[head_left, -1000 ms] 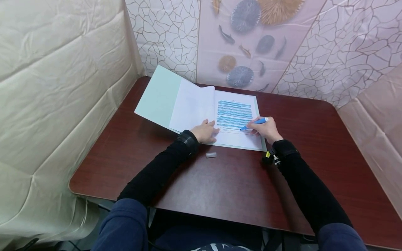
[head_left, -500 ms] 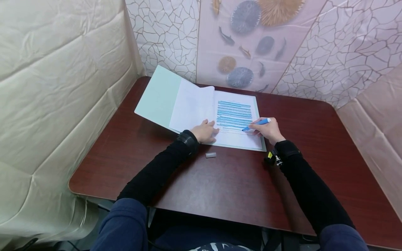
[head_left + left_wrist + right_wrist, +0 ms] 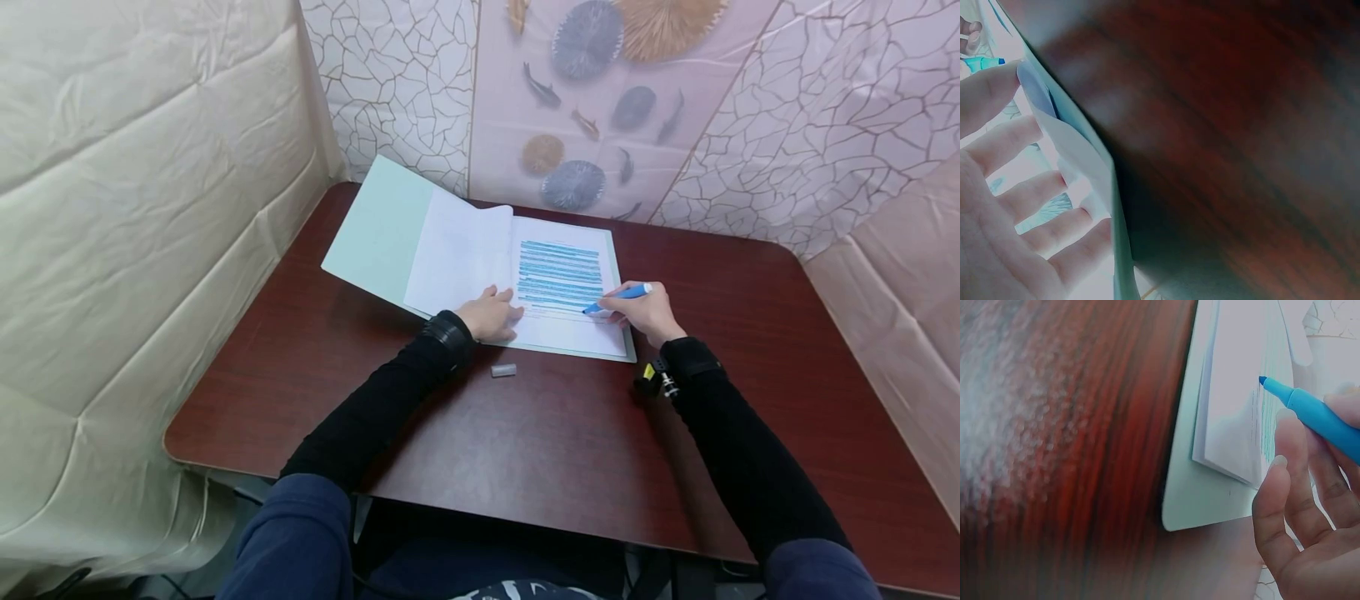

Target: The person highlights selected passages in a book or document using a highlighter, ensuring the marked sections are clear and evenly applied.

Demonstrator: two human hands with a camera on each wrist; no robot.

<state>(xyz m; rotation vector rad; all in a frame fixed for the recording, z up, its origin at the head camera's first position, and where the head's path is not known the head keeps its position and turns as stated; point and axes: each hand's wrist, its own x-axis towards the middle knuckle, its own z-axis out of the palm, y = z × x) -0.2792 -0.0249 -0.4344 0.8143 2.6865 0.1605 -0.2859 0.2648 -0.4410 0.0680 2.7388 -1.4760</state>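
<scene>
A light green folder (image 3: pixel 382 233) lies spread on the table, its turned sheets (image 3: pixel 457 250) to the left. On the right, a printed page (image 3: pixel 562 332) has many lines marked in blue. My right hand (image 3: pixel 651 313) pinches a blue highlighter (image 3: pixel 1319 415); its dark blue tip meets the page near the lowest marked lines in the head view. Spread fingers of my left hand (image 3: pixel 489 317) rest on the paper near the fold and the lower edge. The left wrist view shows that palm (image 3: pixel 997 206) and the fingers stretched across the sheets.
A small translucent grey cap (image 3: pixel 503 370) lies on the brown table (image 3: pixel 525 450) in front of the folder. Patterned cloth (image 3: pixel 405 92) hangs behind the table, and a pale cover (image 3: pixel 150 250) hangs along its left side.
My right hand has slid a little to the right with the highlighter, its tip following a line on the page. The left hand has stayed in place.
</scene>
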